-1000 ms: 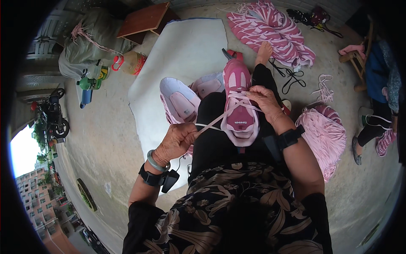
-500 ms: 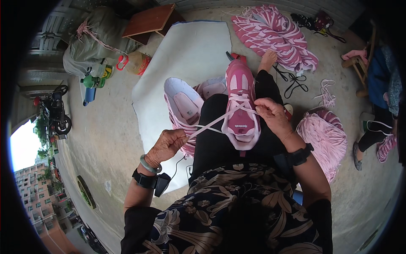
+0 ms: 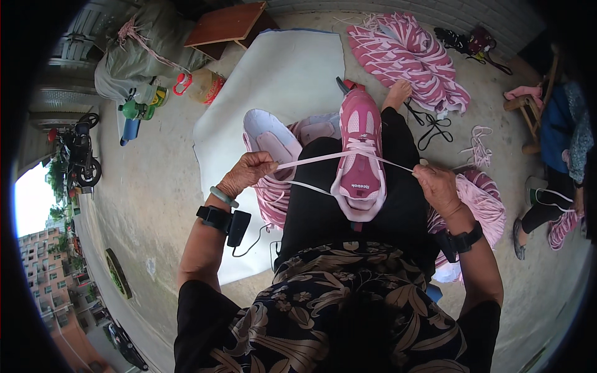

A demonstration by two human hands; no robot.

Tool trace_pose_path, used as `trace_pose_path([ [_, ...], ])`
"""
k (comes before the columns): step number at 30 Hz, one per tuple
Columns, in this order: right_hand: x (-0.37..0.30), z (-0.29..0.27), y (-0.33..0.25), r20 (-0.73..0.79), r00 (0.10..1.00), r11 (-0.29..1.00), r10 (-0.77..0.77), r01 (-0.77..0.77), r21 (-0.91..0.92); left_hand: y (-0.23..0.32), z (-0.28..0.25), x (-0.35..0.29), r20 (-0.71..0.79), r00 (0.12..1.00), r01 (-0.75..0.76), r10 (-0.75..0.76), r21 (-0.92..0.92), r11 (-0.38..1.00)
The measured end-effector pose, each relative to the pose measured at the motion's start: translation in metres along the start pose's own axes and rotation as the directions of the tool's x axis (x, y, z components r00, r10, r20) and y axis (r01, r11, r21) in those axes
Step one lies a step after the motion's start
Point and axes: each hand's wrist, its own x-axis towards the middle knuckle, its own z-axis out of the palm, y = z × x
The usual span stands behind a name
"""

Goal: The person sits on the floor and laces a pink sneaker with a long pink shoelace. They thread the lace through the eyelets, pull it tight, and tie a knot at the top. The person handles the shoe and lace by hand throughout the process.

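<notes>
A pink sneaker point(image 3: 359, 143) rests on my lap, its toe pointing away and its heel nearest me. Off to its left, my left hand point(image 3: 247, 173) pinches one length of the pale pink shoelace point(image 3: 317, 159). The other length is pinched in my right hand point(image 3: 436, 189), right of the shoe. Both lengths run taut from the top of the lacing. A loose loop of lace also hangs across my left thigh. Beside that thigh stands a stack of pink shoe uppers point(image 3: 271, 137) with pale insides, next to another similar piece point(image 3: 316, 128).
A white sheet point(image 3: 230, 105) covers the floor ahead. Striped pink pieces point(image 3: 410, 59) lie heaped at the far right, and a pink lace bundle point(image 3: 479, 208) sits right of me. Bottles point(image 3: 202, 86) stand at the left. Another person point(image 3: 559, 143) sits at the right edge.
My hands have moved apart, the left upward and the right outward to the right. The lace lengths, crossed low over the shoe before, now stretch nearly straight sideways.
</notes>
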Motion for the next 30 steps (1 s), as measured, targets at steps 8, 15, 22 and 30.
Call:
trace_pose_path([
  [8,-0.131,-0.091,0.117,-0.042,0.951,0.919,0.307,-0.307,-0.247,-0.053,-0.069,-0.074,-0.334,0.942,-0.027,0.042,0.048,0.998],
  [15,-0.246,-0.253,0.225,-0.184,0.851,0.566,0.493,-0.474,-0.674,-0.083,-0.166,-0.160,-0.447,0.744,0.380,0.496,0.894,0.236],
  [22,-0.248,-0.376,0.251,-0.465,0.792,0.477,0.395,-0.609,-0.634,-0.077,-0.270,-0.201,-0.696,0.505,0.707,0.510,0.673,0.218],
  [30,-0.078,-0.058,0.063,0.544,0.333,-0.041,0.770,-0.826,0.563,-0.035,-0.051,-0.062,-0.319,0.833,0.372,-0.452,-0.281,0.884],
])
